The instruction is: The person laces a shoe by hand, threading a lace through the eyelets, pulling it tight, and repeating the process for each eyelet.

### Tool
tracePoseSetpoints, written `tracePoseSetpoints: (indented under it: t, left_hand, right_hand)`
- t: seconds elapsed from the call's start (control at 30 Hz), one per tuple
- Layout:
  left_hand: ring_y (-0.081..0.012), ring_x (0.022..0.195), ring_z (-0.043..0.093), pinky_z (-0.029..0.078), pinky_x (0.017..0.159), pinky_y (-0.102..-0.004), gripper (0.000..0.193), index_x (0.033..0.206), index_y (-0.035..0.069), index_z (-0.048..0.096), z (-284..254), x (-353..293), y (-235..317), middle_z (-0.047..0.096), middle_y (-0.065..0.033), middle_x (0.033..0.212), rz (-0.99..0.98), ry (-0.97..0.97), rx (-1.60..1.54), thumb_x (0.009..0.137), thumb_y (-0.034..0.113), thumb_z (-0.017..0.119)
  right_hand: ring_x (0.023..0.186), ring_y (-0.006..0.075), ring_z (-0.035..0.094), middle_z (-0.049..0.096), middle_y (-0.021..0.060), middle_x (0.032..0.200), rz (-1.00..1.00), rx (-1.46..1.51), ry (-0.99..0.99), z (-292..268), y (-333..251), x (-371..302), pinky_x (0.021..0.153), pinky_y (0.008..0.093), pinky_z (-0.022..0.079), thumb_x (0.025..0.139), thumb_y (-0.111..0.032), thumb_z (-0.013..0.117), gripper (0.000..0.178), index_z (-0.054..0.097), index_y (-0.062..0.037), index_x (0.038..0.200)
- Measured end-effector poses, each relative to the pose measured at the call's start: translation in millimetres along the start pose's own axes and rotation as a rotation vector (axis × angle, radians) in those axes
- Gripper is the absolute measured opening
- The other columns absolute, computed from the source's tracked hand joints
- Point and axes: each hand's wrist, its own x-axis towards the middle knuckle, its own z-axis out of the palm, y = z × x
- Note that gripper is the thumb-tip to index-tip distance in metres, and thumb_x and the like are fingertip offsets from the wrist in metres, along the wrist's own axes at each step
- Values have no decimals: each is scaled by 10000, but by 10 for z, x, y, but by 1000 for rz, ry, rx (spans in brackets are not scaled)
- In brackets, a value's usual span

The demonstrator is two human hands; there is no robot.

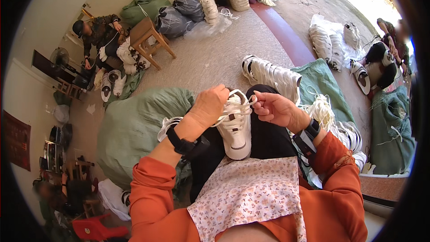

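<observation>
A white sneaker point(234, 140) with brown accents rests between my knees, its toe toward me. White shoelaces point(237, 104) run through its eyelets, with loose loops near the tongue. My left hand point(208, 106) is closed at the sneaker's upper left side, its fingertips pinching a lace; part of that grip is hidden behind the hand. On the other side, my right hand point(277, 110) pinches a lace between thumb and forefinger, the other fingers curled. Dark bands circle both wrists.
A big green sack point(134, 130) bulges at my left. To my right, a bundle of white laces point(320, 110) lies on green cloth point(323, 78), with a row of nested white shoes point(274, 75) beyond. Co-workers sit around, one near a wooden stool point(145, 36).
</observation>
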Motion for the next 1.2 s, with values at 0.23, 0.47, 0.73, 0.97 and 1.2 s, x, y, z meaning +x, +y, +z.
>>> tracePoseSetpoints:
  t: [0.23,0.47,0.73,0.97,1.2]
  left_hand:
    - [-356,794,622,491,690,-431,82,821,46,632,-343,-355,-430,619,-124,837,-291,16,56,823,122,662]
    - [-326,773,635,496,685,-405,62,834,47,640,-205,-500,-377,626,-115,812,-347,120,3,823,100,671]
    - [-258,971,602,496,823,-347,261,1034,39,571,-221,-634,-330,576,-102,1029,-164,23,-354,800,-61,519]
    - [-258,997,582,480,845,-331,326,1021,45,581,-221,-718,-286,561,-109,1056,-150,-9,-467,752,-95,459]
    - [-254,959,580,477,819,-332,225,993,41,624,-145,-556,-167,598,-92,1027,-94,101,-447,810,-64,548]
  right_hand:
    - [607,52,494,561,-31,788,-241,-661,444,205,-7,-38,466,199,347,970,-230,579,218,626,-42,1072]
    - [653,31,485,571,-43,813,-442,-1197,350,223,-30,92,554,203,400,899,-137,655,207,654,-43,1083]
    - [664,38,494,582,-41,836,-299,-1349,266,99,-180,249,561,213,403,841,-84,703,190,679,-25,1020]
    - [684,49,545,584,-29,822,-276,-1398,199,255,-338,138,579,219,443,825,-38,648,228,650,-23,1052]
    - [705,139,623,656,66,762,-331,-1596,215,155,-201,142,644,298,505,827,-61,651,118,633,5,923]
